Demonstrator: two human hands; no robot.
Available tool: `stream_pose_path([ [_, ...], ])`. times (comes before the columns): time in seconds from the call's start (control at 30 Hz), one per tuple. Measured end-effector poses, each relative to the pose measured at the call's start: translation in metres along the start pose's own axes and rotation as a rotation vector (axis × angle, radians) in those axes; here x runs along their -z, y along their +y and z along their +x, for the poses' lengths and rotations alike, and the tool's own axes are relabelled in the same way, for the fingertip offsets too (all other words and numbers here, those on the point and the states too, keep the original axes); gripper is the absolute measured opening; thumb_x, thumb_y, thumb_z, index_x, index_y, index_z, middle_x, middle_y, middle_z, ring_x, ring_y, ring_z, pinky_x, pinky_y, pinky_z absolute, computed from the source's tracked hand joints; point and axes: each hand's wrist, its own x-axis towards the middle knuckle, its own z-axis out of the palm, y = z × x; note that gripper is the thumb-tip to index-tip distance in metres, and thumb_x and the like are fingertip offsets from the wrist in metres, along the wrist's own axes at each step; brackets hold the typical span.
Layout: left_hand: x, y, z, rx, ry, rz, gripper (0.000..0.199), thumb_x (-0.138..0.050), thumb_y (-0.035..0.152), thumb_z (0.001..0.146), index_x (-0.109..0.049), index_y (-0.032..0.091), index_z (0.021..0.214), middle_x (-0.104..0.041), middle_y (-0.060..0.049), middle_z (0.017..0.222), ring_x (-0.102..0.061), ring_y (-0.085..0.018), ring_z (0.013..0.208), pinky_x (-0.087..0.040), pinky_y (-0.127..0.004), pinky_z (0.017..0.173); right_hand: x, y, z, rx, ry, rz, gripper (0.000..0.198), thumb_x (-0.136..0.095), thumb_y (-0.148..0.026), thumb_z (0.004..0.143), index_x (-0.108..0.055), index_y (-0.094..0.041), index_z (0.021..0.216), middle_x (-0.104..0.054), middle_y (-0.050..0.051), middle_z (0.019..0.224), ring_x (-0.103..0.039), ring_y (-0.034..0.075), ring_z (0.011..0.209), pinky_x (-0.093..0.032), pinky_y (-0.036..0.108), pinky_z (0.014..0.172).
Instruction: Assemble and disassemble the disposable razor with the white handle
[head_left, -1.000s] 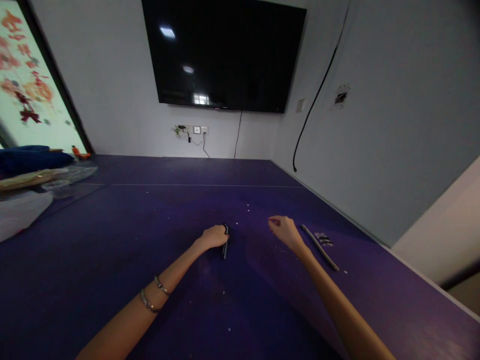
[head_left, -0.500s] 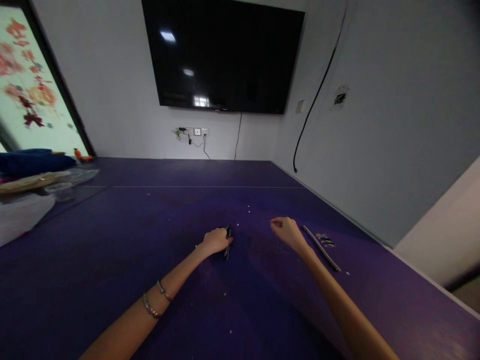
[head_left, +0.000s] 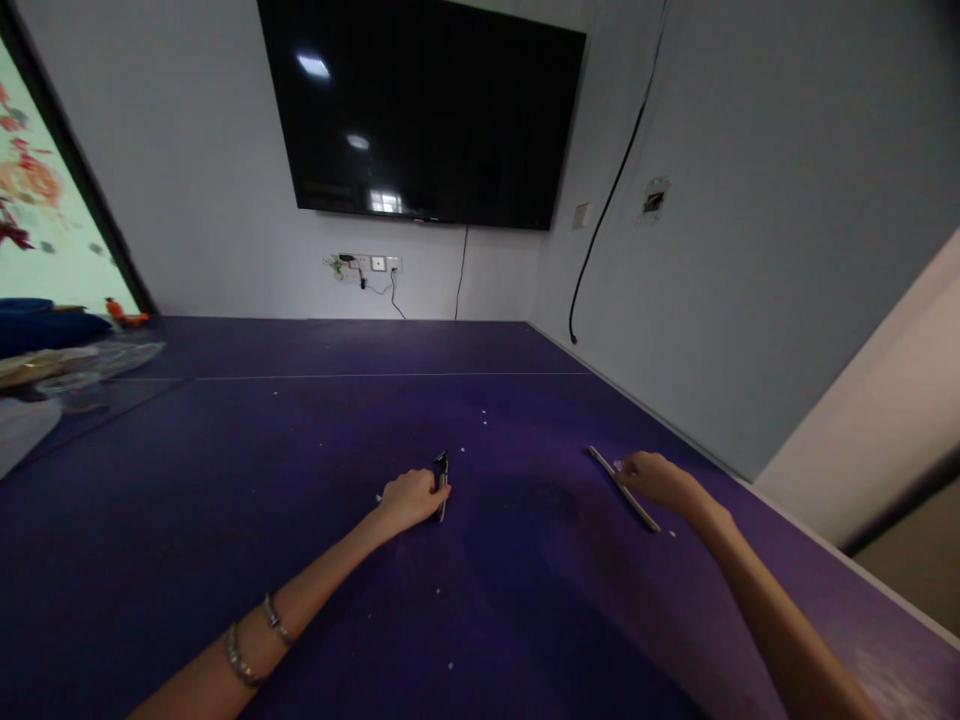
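My left hand (head_left: 409, 500) is closed around a narrow black object with pale edges (head_left: 443, 478), held near the surface; its exact kind does not show. On the right, a long thin greyish strip (head_left: 637, 509) lies slantwise on the purple surface. My right hand (head_left: 654, 478) is just right of this strip, thumb and fingertips together at its edge. A faint clear scrap of plastic (head_left: 618, 466) shows by those fingertips. Whatever else lies under the right hand is hidden.
Small white bits (head_left: 463, 450) dot the purple tabletop (head_left: 337, 580). Blue cloth (head_left: 49, 327) and clear plastic wrapping (head_left: 124, 356) are piled at the far left. A black cable (head_left: 604, 217) hangs by the right wall, near a wall-mounted television (head_left: 427, 110).
My right hand has moved right, past the strip, to where a small clear packet with dark pieces lay; it now covers that spot. The left hand keeps its hold. The view has turned slightly right.
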Motion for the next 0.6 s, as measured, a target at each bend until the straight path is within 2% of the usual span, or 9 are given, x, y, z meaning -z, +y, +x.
stream_pose_path([
  [0.1,-0.002,0.003,-0.003,0.026,0.031,0.018,0.045,-0.039,0.055,0.08,-0.065,0.018,0.079,-0.067,-0.012,0.084,-0.064,-0.027,0.079,-0.046,-0.035,0.067,-0.009,0.021,-0.008,0.008,-0.101,-0.056,0.021,-0.054,-0.035,0.075,-0.066,-0.018,0.077,-0.068,0.009,0.074,-0.064,0.02,0.068,-0.037,0.025,0.055],
  [0.2,-0.005,0.005,-0.003,0.042,0.055,0.036,0.043,-0.04,0.052,0.08,-0.065,0.017,0.077,-0.068,-0.012,0.082,-0.064,-0.026,0.079,-0.046,-0.033,0.067,-0.015,0.028,-0.015,-0.014,-0.12,-0.105,0.028,-0.049,-0.042,0.08,-0.063,-0.019,0.088,-0.068,0.01,0.081,-0.064,0.022,0.07,-0.038,0.027,0.055],
  [0.37,-0.006,0.008,-0.002,0.037,0.066,0.053,0.04,-0.042,0.048,0.079,-0.066,0.016,0.073,-0.069,-0.011,0.079,-0.065,-0.026,0.078,-0.046,-0.032,0.065,-0.023,0.025,-0.02,-0.005,-0.155,-0.161,0.043,-0.036,-0.053,0.085,-0.062,-0.018,0.085,-0.067,0.013,0.082,-0.065,0.026,0.073,-0.038,0.029,0.055],
  [0.47,-0.006,0.01,-0.002,0.039,0.062,0.048,0.035,-0.044,0.043,0.079,-0.067,0.017,0.074,-0.069,-0.011,0.081,-0.065,-0.025,0.08,-0.046,-0.031,0.066,-0.03,0.027,-0.018,0.045,-0.159,-0.18,0.043,-0.032,-0.049,0.087,-0.062,-0.019,0.085,-0.067,0.012,0.083,-0.065,0.026,0.076,-0.039,0.03,0.057],
  [0.6,-0.005,0.013,-0.002,0.055,0.055,0.045,0.034,-0.044,0.04,0.08,-0.068,0.017,0.076,-0.069,-0.011,0.083,-0.065,-0.025,0.081,-0.046,-0.03,0.067,-0.037,0.032,-0.015,0.113,-0.147,-0.155,0.031,-0.037,-0.037,0.088,-0.062,-0.019,0.085,-0.068,0.011,0.082,-0.065,0.024,0.075,-0.037,0.028,0.057],
])
